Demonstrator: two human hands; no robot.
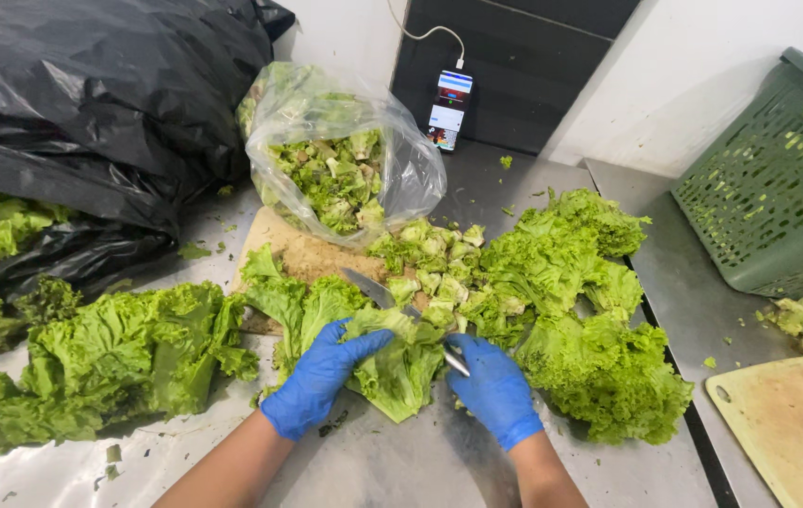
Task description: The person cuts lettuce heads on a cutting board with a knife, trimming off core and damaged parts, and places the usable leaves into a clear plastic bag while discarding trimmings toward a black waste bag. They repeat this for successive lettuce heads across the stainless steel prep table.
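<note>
Head cam looks down on a steel tabletop (401,466) that's basically buried in greens. Biggest thing is the crumpled black plastic sack (100,103) on the far left with leaves spilling out under it, then the green slotted plastic crate (768,202) on the far right. Between them sit two big heaps of frilly green lettuce: a loose pile on the left (110,362) and a bigger mound of lettuce on the right (580,320). Behind those is a clear plastic bag (340,155) stuffed with cut lettuce cores, leaning over a worn wooden cutting board (302,254), with a small heap of chopped stem pieces (434,273) just beside it. A pale plastic cutting board (796,428) pokes in at the bottom right corner.

The head of lettuce being worked on (392,362) lies at the near edge of the wooden board, right in the middle. Left hand in a blue glove (321,376) lies on top of it, fingers spread and pressing down on the leaves. Right hand in a blue glove (495,390) has its fingers wrapped tight around the handle of a steel kitchen knife (378,292), blade angled away to the left over the lettuce; looks like it's touching the leaves, but I can't really tell. A phone (448,108) on a white cable leans against the back wall.
</note>
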